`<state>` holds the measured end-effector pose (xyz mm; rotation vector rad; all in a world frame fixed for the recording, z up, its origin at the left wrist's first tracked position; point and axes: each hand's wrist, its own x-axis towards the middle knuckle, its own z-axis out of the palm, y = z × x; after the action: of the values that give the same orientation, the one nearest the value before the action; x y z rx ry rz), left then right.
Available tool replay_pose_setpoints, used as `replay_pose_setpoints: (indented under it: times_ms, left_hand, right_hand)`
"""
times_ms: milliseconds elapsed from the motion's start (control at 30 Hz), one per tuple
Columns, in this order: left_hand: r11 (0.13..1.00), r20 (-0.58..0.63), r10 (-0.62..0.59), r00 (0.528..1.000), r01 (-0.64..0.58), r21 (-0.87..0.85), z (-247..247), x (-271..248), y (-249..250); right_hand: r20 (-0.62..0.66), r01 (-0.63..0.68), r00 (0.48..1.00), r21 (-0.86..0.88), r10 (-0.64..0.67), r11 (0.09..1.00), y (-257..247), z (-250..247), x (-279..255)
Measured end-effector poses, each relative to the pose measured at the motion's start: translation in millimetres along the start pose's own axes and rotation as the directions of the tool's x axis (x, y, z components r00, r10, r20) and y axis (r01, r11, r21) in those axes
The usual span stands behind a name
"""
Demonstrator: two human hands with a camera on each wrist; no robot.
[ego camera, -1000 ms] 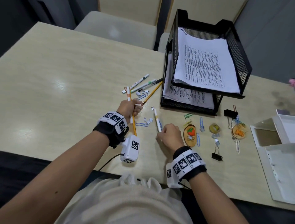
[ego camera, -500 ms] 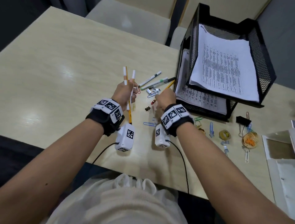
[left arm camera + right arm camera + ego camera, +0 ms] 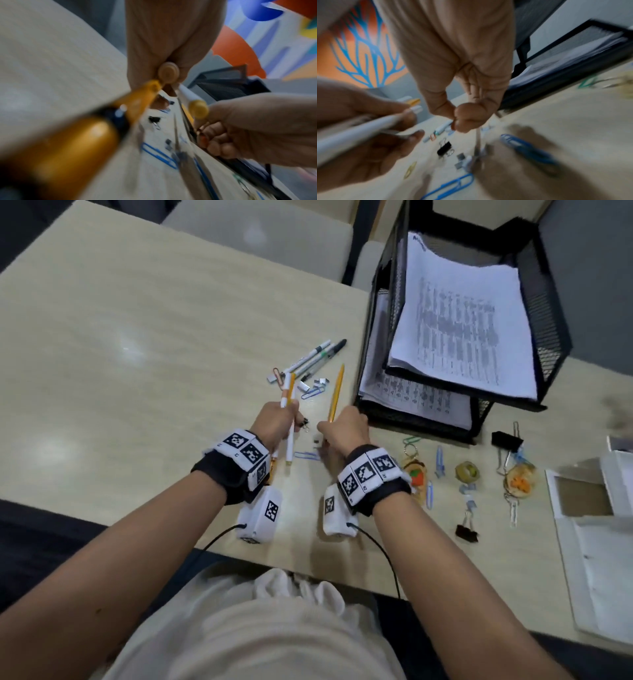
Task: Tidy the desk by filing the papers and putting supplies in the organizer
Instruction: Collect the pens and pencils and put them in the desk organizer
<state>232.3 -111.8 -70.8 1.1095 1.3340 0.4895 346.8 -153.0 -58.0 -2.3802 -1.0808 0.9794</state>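
Note:
My left hand (image 3: 277,419) grips a bundle of two white pens (image 3: 290,446) and a yellow pencil, held upright above the desk. The left wrist view shows their gold ends (image 3: 197,109) sticking out of the left hand (image 3: 164,56). Just to the right, my right hand (image 3: 337,428) pinches a second yellow pencil (image 3: 336,392), whose far end points at the black mesh paper tray (image 3: 548,302). In the right wrist view the right hand (image 3: 462,119) holds it with thumb and fingertips. Printed papers (image 3: 459,330) lie in both tray tiers.
Three loose pens (image 3: 317,358) and small clips lie beyond my hands. A blue paper clip (image 3: 306,456) sits between my wrists. Keychains, tape and binder clips (image 3: 507,440) are scattered to the right, near a white organizer box (image 3: 582,501). Chairs stand beyond the desk.
My right hand picked a white pen off the desk and passed it to the left hand's bundle. It then reached to the yellow pencil by the tray and now holds it.

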Motion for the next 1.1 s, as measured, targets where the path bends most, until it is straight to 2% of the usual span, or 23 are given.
replay_pose_setpoints:
  times_ms: [100,167,233,300,433,567,667,700,767,833,933,1000,1100]
  left_hand:
    - [0.929,0.147,0.11,0.983,-0.154,0.336,35.2,-9.1,11.0]
    - [0.868,0.294,0.125,0.948,-0.248,0.431,70.3,-19.0,22.7]
    - [0.804,0.447,0.146,0.883,-0.369,0.466,112.8,-33.0,35.4]
    - [0.757,0.569,0.17,0.804,-0.477,0.447,158.6,-50.4,48.4]
    - [0.644,0.701,0.263,0.663,-0.662,0.384,251.0,-89.6,68.8]
    - [0.609,0.766,0.358,0.533,-0.756,0.241,333.7,-129.6,82.4]
    - [0.592,0.798,0.403,0.448,-0.793,0.146,388.5,-153.2,89.7]
    - [0.594,0.803,0.407,0.436,-0.794,0.13,405.6,-158.9,91.1]
    - [0.587,0.804,0.406,0.434,-0.798,0.135,437.7,-166.7,91.5]
    - [0.56,0.789,0.41,0.458,-0.809,0.178,465.0,-170.6,89.7]
    - [0.559,0.744,0.424,0.517,-0.795,0.235,493.3,-170.4,85.6]
    - [0.545,0.731,0.415,0.542,-0.791,0.277,503.8,-167.6,83.3]
    - [0.415,0.772,0.384,0.507,-0.841,0.346,518.2,-163.0,77.0]
  right_hand:
    - [0.001,0.041,0.999,0.181,-0.042,0.983,48.2,-25.8,-33.4]
    - [-0.033,-0.003,0.999,0.344,0.016,0.939,87.5,-50.6,-56.7]
    - [-0.106,-0.01,0.992,0.463,0.066,0.886,127.6,-81.9,-79.3]
    - [-0.221,0.006,0.968,0.508,0.123,0.861,164.1,-115.9,-101.1]
    - [-0.412,0.001,0.866,0.568,0.283,0.823,235.4,-181.6,-133.5]
    - [-0.617,-0.048,0.691,0.481,0.377,0.875,296.5,-241.3,-151.9]
    - [-0.684,-0.106,0.582,0.471,0.439,0.876,331.3,-281.5,-154.3]
    - [-0.693,-0.125,0.561,0.468,0.452,0.875,342.9,-292.6,-151.7]
    - [-0.686,-0.181,0.555,0.451,0.47,0.874,359.9,-310.1,-144.9]
    - [-0.657,-0.222,0.588,0.43,0.472,0.875,373.0,-320.4,-136.0]
    - [-0.619,-0.262,0.63,0.399,0.469,0.879,384.9,-327.4,-130.6]
    - [-0.625,-0.292,0.65,0.319,0.432,0.902,388.5,-327.2,-134.3]
    - [-0.63,-0.274,0.722,0.12,0.286,0.954,390.4,-319.0,-147.8]
